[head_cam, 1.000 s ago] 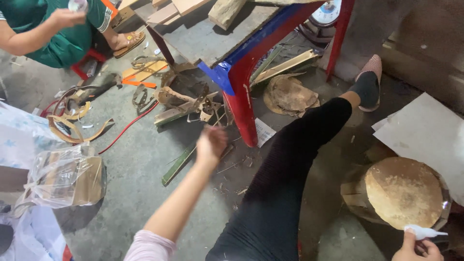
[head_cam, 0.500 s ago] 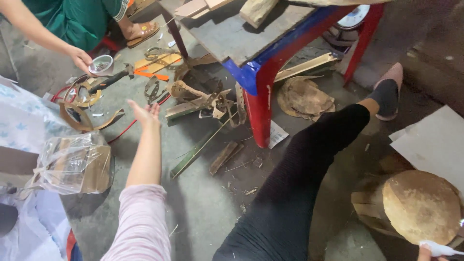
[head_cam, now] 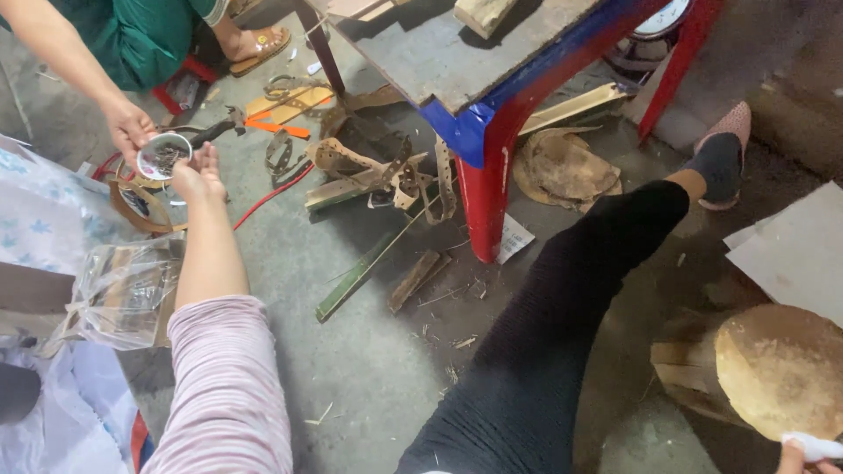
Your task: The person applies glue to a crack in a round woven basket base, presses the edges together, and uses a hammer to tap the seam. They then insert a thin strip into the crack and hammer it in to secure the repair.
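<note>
Over the littered floor, our open left hand [head_cam: 198,171] meets a co-worker's hand [head_cam: 130,127] offering a small round tin [head_cam: 163,155], seemingly light and rigid, best taken by its rim.

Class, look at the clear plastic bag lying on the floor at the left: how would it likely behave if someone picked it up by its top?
The clear plastic bag looks thin and crumpled, so it would probably sag and fold rather than hold its shape. Flat brownish pieces show through it, so it is likely bottom-heavy and may swing. Its glossy film could feel slippery.
</note>
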